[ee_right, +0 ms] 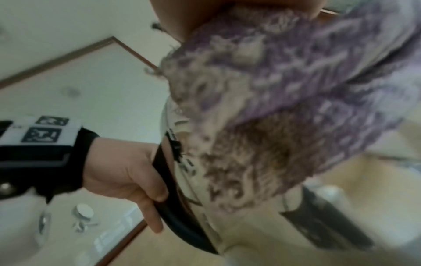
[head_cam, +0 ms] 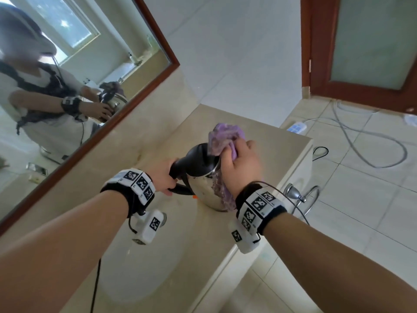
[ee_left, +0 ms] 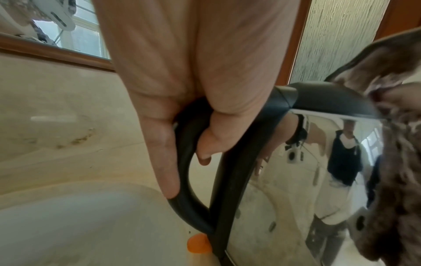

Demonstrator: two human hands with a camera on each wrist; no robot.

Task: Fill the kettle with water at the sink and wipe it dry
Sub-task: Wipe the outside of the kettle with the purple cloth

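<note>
A steel kettle [head_cam: 202, 190] with a black lid and black handle [ee_left: 184, 176] stands on the beige counter [head_cam: 266, 154], just beyond the sink. My left hand [head_cam: 161, 177] grips the handle, fingers curled round it [ee_left: 205, 144]. My right hand [head_cam: 240, 164] holds a bunched purple cloth [head_cam: 223, 138] and presses it against the kettle's right side, up by the lid. The cloth [ee_right: 284, 108] fills the right wrist view and hides most of the kettle body there. An orange switch [ee_left: 198, 243] shows at the kettle's base.
The white sink basin [head_cam: 140, 267] lies under my forearms. A wood-framed mirror [head_cam: 90, 86] runs along the left wall. A chrome towel ring [head_cam: 302, 195] juts from the counter's right side. A power strip [head_cam: 297, 127] and hoses lie on the tiled floor near a door [head_cam: 372, 41].
</note>
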